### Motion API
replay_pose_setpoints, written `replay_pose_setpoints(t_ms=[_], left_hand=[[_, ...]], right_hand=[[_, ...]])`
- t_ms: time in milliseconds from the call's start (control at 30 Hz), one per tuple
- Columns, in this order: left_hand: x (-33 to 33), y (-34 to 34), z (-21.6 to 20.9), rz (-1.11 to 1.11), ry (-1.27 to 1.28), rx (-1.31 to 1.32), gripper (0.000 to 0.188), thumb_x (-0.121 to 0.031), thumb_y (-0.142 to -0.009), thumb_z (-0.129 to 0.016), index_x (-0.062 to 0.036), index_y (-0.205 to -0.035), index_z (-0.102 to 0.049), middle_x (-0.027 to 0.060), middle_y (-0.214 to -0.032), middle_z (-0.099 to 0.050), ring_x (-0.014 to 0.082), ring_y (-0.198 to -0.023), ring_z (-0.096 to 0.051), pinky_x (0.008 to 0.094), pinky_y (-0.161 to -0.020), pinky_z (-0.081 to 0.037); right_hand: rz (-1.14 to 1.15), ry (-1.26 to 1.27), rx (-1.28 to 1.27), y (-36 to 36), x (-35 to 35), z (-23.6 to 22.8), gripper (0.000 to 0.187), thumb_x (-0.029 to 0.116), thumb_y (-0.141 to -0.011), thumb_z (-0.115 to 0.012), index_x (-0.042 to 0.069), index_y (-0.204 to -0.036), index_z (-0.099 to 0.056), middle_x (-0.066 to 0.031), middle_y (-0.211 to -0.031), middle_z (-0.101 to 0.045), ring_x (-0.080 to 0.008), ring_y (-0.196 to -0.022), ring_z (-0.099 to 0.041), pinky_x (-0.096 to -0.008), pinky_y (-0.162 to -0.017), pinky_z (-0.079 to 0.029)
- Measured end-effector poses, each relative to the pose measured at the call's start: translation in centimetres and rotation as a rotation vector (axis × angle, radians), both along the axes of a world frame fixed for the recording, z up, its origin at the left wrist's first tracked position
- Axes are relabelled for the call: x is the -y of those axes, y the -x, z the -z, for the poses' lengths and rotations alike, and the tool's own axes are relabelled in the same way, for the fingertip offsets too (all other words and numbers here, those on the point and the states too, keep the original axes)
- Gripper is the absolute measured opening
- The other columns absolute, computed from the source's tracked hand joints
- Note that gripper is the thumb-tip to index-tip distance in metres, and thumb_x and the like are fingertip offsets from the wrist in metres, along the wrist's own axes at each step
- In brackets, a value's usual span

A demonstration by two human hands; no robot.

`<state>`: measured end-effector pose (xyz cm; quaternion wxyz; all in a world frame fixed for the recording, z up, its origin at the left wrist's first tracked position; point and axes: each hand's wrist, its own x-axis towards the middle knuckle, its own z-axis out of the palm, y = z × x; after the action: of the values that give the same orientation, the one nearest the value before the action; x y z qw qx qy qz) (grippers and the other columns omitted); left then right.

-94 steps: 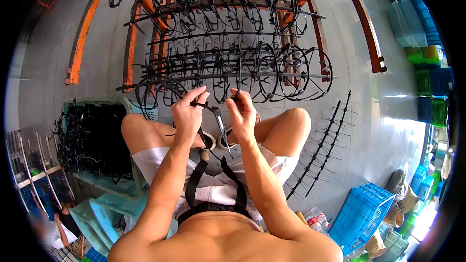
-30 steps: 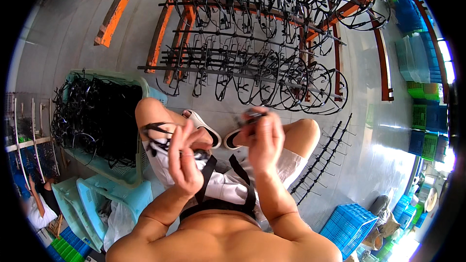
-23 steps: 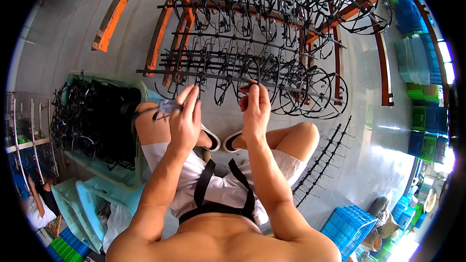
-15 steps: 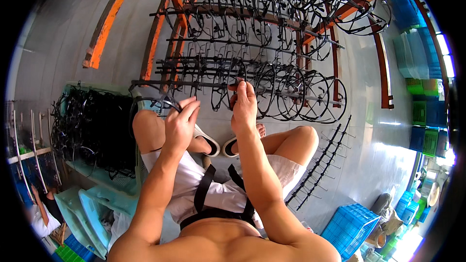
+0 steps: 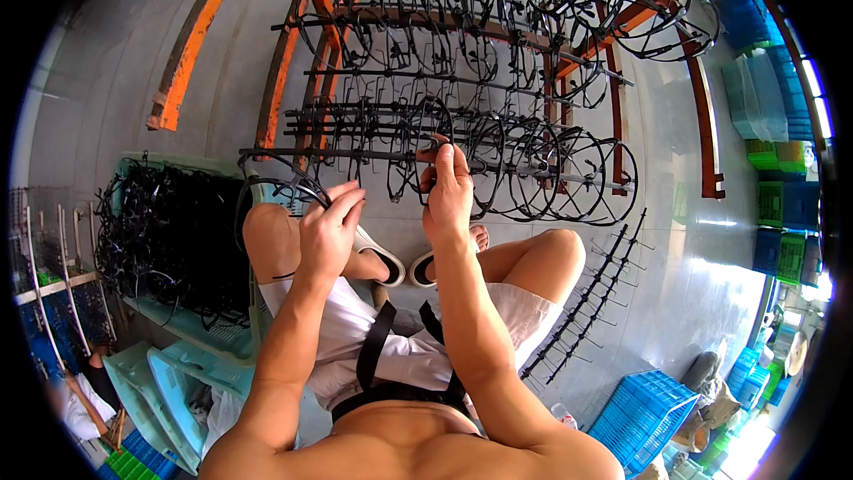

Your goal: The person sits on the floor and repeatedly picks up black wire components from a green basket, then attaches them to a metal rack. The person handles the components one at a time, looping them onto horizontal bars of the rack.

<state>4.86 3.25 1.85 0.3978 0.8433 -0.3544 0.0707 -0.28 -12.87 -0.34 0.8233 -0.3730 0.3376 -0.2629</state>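
Note:
My left hand [image 5: 327, 229] is closed around several thin, black, curved strips [image 5: 313, 188] that loop out to the left beyond the fingers. My right hand [image 5: 449, 191] is raised at the middle of a long black rod [image 5: 298, 154] with small hooks. Its thumb and fingers pinch a thin black hoop-like piece [image 5: 450, 127], which curves up past the fingertips. Where that piece meets the rod is hidden by the fingers. Other black hoops [image 5: 582, 216] hang along the rod to the right of this hand.
An orange metal rack [image 5: 283, 80] carries rows of hooked rods with black pieces. Left of my knee, a pale teal crate [image 5: 182, 324] holds a black tangle [image 5: 182, 240]. Two hooked rods [image 5: 582, 316] lie on the floor at right, near a blue crate [image 5: 644, 418]. Another person's arm shows far left.
The black piece in my right fingers has turned, and its curve now rises above the fingertips. The right hand shifts only a little; my left hand keeps its grip nearly unmoved.

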Motion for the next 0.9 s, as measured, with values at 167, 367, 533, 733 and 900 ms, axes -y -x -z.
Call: replay_pose_setpoints(t_ms=[167, 367, 533, 733, 900], left_hand=[[-0.1, 0.0, 0.1, 0.000, -0.022, 0.001, 0.019, 0.000, -0.072, -0.071, -0.0044, -0.090, -0.067, 0.0084, -0.097, -0.067, 0.0272, -0.080, -0.065, 0.0335, -0.071, -0.052], [-0.2, 0.1, 0.4, -0.004, -0.002, -0.019, 0.019, 0.001, -0.072, -0.071, -0.0041, -0.090, -0.067, 0.0084, -0.097, -0.067, 0.0270, -0.080, -0.065, 0.0334, -0.071, -0.052], [0.1, -0.1, 0.0, -0.010, 0.031, -0.024, 0.018, 0.000, -0.072, -0.071, -0.0036, -0.089, -0.068, 0.0086, -0.095, -0.068, 0.0262, -0.080, -0.066, 0.0325, -0.070, -0.053], [0.7, -0.9, 0.0, -0.008, 0.062, -0.057, 0.017, -0.003, -0.073, -0.072, -0.0039, -0.089, -0.068, 0.0087, -0.092, -0.068, 0.0251, -0.080, -0.066, 0.0316, -0.069, -0.053], [1.2, -1.3, -0.2, -0.010, 0.099, -0.068, 0.016, -0.002, -0.073, -0.072, -0.0029, -0.088, -0.068, 0.0089, -0.090, -0.069, 0.0244, -0.077, -0.067, 0.0306, -0.067, -0.053]], right_hand=[[0.046, -0.040, -0.027, -0.6, -0.1, 0.3, 0.025, 0.027, -0.098, -0.048, 0.009, -0.112, -0.058, 0.0013, -0.082, -0.061, -0.0031, -0.057, -0.040, -0.0175, -0.052, -0.033], [0.016, -0.042, 0.025, -0.1, -0.3, 0.4, 0.024, 0.025, -0.098, -0.049, 0.008, -0.112, -0.058, 0.0016, -0.082, -0.061, -0.0029, -0.059, -0.040, -0.0174, -0.053, -0.033], [-0.008, -0.008, 0.095, 1.4, -0.8, 1.0, 0.024, 0.022, -0.098, -0.049, 0.005, -0.113, -0.057, 0.0012, -0.087, -0.060, -0.0042, -0.070, -0.044, -0.0182, -0.063, -0.036], [-0.038, 0.114, 0.260, 4.1, -2.8, 3.3, 0.043, 0.002, -0.087, -0.061, 0.001, -0.128, -0.047, 0.0002, -0.103, -0.049, -0.0079, -0.089, -0.046, -0.0199, -0.079, -0.039], [-0.039, 0.039, 0.232, 4.7, -3.0, 3.1, 0.045, -0.001, -0.084, -0.065, -0.002, -0.126, -0.049, -0.0012, -0.101, -0.052, -0.0086, -0.092, -0.049, -0.0206, -0.082, -0.043]])
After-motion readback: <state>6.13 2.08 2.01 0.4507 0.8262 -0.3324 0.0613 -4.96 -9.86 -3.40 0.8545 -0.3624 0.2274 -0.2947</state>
